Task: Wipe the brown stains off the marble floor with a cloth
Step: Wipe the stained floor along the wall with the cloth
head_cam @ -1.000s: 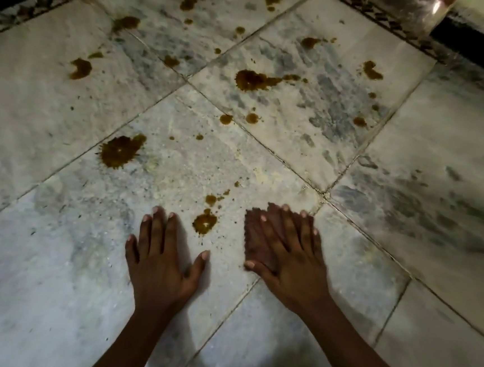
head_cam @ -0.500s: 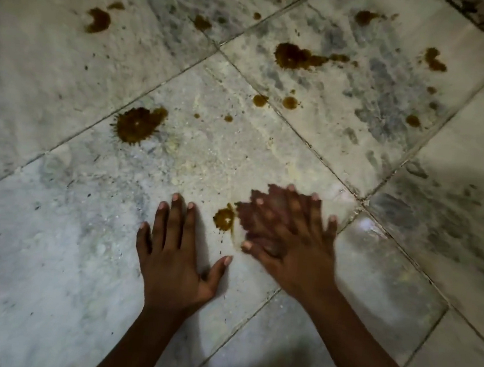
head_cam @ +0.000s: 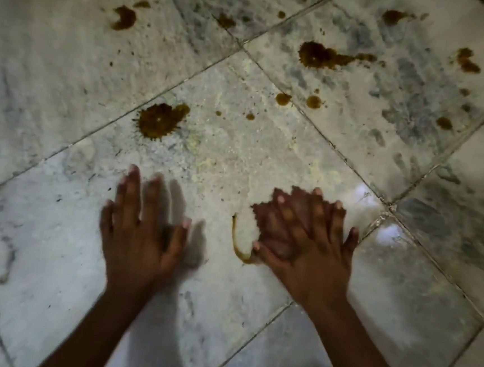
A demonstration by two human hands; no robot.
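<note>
My right hand (head_cam: 310, 253) lies flat, fingers spread, pressing a small reddish-brown cloth (head_cam: 263, 214) onto the marble floor (head_cam: 68, 80). Only the cloth's left and far edges show past my fingers. Just left of it curves a thin yellowish-brown streak (head_cam: 234, 237). My left hand (head_cam: 140, 233) rests on the floor about a hand's width to the left, open, empty and blurred. A large splattered brown stain (head_cam: 158, 120) sits beyond my left hand. Two small drops (head_cam: 283, 98) lie beyond the cloth.
More brown stains mark the far tiles: a long blot (head_cam: 316, 55) at the upper right, a curved one (head_cam: 123, 18) at the upper left, and scattered spots (head_cam: 466, 61) to the far right. Tile joints run diagonally. A wet sheen (head_cam: 390, 243) lies right of my right hand.
My right hand slid the cloth left over the small stain between my hands and back right, leaving only a thin streak. My left hand shifted and is blurred. The view tipped down.
</note>
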